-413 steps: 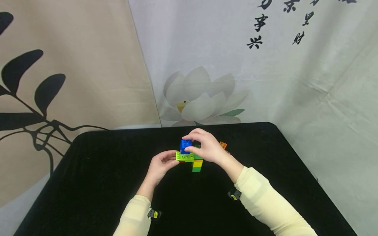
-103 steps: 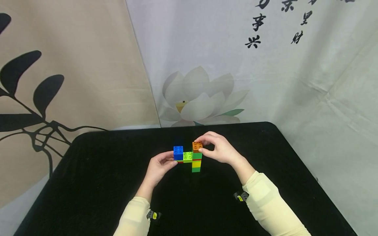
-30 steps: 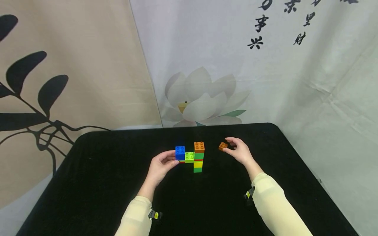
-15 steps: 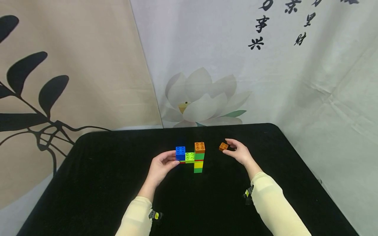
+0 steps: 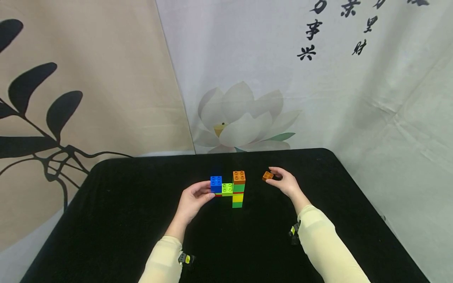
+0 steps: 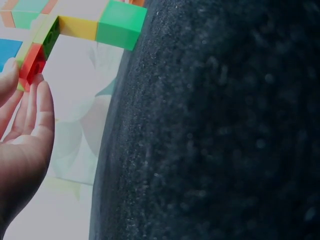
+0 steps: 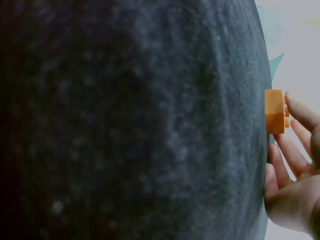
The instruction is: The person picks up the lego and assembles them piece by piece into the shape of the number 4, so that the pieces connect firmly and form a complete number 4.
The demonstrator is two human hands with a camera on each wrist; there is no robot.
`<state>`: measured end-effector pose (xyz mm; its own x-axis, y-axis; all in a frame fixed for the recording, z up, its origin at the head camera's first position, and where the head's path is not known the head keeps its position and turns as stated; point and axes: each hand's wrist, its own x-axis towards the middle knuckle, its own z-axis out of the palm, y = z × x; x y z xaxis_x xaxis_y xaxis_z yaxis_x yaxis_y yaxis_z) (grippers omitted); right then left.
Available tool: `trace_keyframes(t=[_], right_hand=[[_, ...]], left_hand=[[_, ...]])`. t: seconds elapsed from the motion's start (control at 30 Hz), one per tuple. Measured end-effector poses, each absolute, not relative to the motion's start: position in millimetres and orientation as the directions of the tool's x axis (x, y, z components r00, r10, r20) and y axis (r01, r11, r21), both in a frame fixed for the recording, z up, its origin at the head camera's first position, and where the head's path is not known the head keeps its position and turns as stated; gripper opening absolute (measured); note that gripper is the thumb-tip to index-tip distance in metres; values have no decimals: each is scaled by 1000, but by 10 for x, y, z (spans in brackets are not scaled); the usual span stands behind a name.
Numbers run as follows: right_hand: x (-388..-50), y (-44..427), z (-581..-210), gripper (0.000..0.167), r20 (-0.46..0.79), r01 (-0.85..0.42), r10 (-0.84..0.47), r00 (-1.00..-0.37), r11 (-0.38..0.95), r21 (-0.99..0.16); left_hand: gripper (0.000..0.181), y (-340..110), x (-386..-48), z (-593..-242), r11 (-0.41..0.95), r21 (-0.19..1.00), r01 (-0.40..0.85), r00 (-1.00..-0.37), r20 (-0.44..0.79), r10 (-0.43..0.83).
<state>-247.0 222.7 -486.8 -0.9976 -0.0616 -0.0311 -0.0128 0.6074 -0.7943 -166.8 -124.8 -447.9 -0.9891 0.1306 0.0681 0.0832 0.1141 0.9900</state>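
A small structure of toy building bricks (image 5: 238, 188) stands in the middle of the table. Its column shows green, yellow, a thin red layer, green and an orange brick (image 5: 238, 177) on top. To the left juts a lime-green arm (image 5: 227, 189) with a red brick (image 6: 33, 64) beneath and a blue brick (image 5: 216, 184) on its end. My left hand (image 5: 191, 200) pinches that end between thumb and fingers. Over to the right, my right hand (image 5: 287, 184) has thumb and fingers about a loose orange brick (image 7: 275, 111), studs facing up, on the cloth.
A black cloth (image 5: 226, 239) covers the table, whose far edge runs close behind the bricks. A light curtain (image 5: 247, 59) printed with a lotus, leaves and characters hangs behind it. Each wrist carries a small dark camera (image 5: 186, 258).
Earlier my right hand placed the blue brick on the arm, then an orange brick on the column. It has since moved right to the other orange brick. My left hand has kept its hold.
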Motion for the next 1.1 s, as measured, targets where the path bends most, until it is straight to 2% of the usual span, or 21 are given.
trace_keyframes(t=[0.13, 0.3, 0.57, 0.8, 1.1], right_hand=[[-2468, 2208, -4891, 45, -11, -17, -40, -999, 632, -775], [-2471, 2192, -4915, 38, 6, -19, -21, -1000, 664, -747], [-2431, 2208, -4872, 37, 9, -16, -14, -1000, 656, -755], [-2363, 2222, -4702, 37, 26, -21, 1, -1000, 592, -806], [-2250, 2010, -4118, 38, 196, -233, -127, -972, 553, -800]], left_hand=[[35, -1263, -1749, -4654, 109, 990, 88, -990, 75, 122], [36, -1266, -1744, -4675, 109, 988, 108, -988, 95, 120], [35, -1273, -1733, -4666, 106, 989, 107, -988, 94, 118], [36, -1269, -1743, -4678, 115, 989, 95, -989, 81, 121], [34, -1250, -1675, -4481, 115, 987, 111, -985, 94, 145]])
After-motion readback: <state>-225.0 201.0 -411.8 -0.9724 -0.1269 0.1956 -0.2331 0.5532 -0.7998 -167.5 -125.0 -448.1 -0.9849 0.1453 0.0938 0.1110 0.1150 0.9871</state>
